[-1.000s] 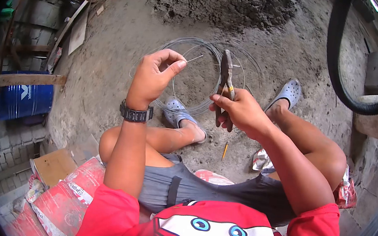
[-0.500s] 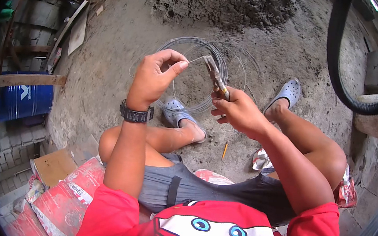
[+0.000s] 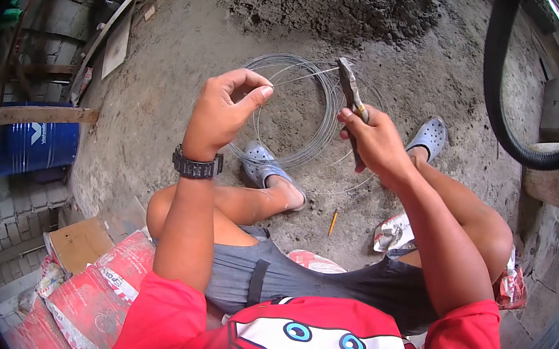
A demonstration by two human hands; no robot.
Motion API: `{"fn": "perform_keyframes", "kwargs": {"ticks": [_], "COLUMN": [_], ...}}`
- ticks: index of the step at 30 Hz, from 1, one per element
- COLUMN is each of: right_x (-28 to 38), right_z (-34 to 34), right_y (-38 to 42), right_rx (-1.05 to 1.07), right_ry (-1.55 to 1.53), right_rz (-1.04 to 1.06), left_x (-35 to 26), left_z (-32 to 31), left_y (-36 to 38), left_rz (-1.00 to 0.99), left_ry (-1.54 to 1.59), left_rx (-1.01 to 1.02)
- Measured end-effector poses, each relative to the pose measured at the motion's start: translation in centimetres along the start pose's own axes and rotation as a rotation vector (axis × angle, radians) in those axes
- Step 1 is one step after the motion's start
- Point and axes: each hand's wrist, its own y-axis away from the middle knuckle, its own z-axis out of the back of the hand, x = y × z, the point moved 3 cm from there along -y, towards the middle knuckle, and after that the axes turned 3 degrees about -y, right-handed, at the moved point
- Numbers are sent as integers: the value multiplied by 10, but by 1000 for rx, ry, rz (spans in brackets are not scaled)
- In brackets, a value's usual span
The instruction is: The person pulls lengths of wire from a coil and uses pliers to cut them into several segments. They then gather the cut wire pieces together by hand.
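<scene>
Thumb and forefinger of my left hand (image 3: 226, 109) pinch a thin metal wire (image 3: 305, 76). The strand runs up and to the right toward the head of a pair of pliers (image 3: 350, 85). My right hand (image 3: 376, 141) is wrapped around the pliers' handles, with the jaws pointing up and slightly left. Whether the jaws grip the wire is too small to tell. Below both hands a loose coil of wire (image 3: 331, 121) lies on the floor, partly behind my left hand and over one clog (image 3: 258, 163).
A pencil (image 3: 333, 223) lies on the concrete floor between my legs. A heap of wet mortar (image 3: 328, 6) is ahead. At left stand a blue drum (image 3: 38, 148) and red paper sacks (image 3: 97, 298). A black hose (image 3: 502, 97) hangs at right, near a bucket (image 3: 548, 176).
My right hand has moved right and slightly up with the pliers, away from my left hand. The stretch of wire between them is longer. My left hand has barely shifted.
</scene>
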Motion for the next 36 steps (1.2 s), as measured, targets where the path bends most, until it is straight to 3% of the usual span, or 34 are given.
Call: {"fn": "perform_keyframes", "kwargs": {"ticks": [2,6,11,13,24,30,32,33,35,36], "right_x": [2,10,16,9,11,10,12,14,14,9], "right_z": [3,-11,-28,-31,-30,-30,-29,-25,-32,-34], "right_y": [-2,10,23,22,27,24,23,26,38,42], "right_rx": [-60,14,65,23,-13,-46,198,198,789,928], "right_ry": [-3,261,333,334,395,373,112,113,-636,-738], "right_rz": [60,246,240,357,388,425,212,210,-124,-145], "left_x": [-2,-2,1,0,6,3,0,0,3,1], "left_z": [0,-6,-16,-19,-24,-27,-18,-16,-19,-20], "left_y": [1,2,2,2,0,1,2,4,6,7], "left_rz": [-4,19,-18,-22,30,-25,53,130,71,8], "left_ry": [28,42,53,53,151,238,343,449,602,748], "left_rx": [-14,-19,-43,-46,42,-13,35,83,132,182]}}
